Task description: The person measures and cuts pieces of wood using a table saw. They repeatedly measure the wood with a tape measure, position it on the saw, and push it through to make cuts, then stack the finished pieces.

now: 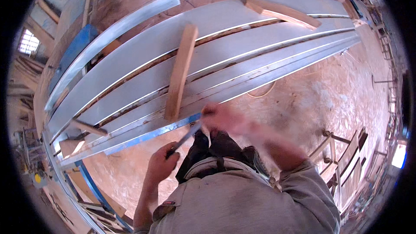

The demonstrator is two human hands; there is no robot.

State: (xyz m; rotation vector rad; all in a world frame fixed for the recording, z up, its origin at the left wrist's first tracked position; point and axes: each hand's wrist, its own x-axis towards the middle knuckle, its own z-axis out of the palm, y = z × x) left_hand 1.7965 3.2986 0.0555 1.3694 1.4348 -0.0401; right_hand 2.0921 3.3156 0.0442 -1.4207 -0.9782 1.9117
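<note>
A narrow, flat grey strip [189, 135] with a dark end slants between my hands. My left hand [161, 163] is closed round the dark end, low and close to my body. At the upper end, my right hand [215, 118] is closed near the edge of the metal panels, smeared by motion. It seems to grip the strip there, but its fingertips are hard to make out. Just beyond my hands lie long grey metal panels [143, 87] side by side, with dark gaps between them. Across the panels rests a wooden batten [180, 71], its near end close to my right hand.
A second wooden batten [284, 14] lies on the panels at the far right, and short wood pieces [89, 127] at the left. A loose metal strip [125, 24] curves along the far left. Wooden frames [342, 160] stand at right on the reddish floor [312, 86].
</note>
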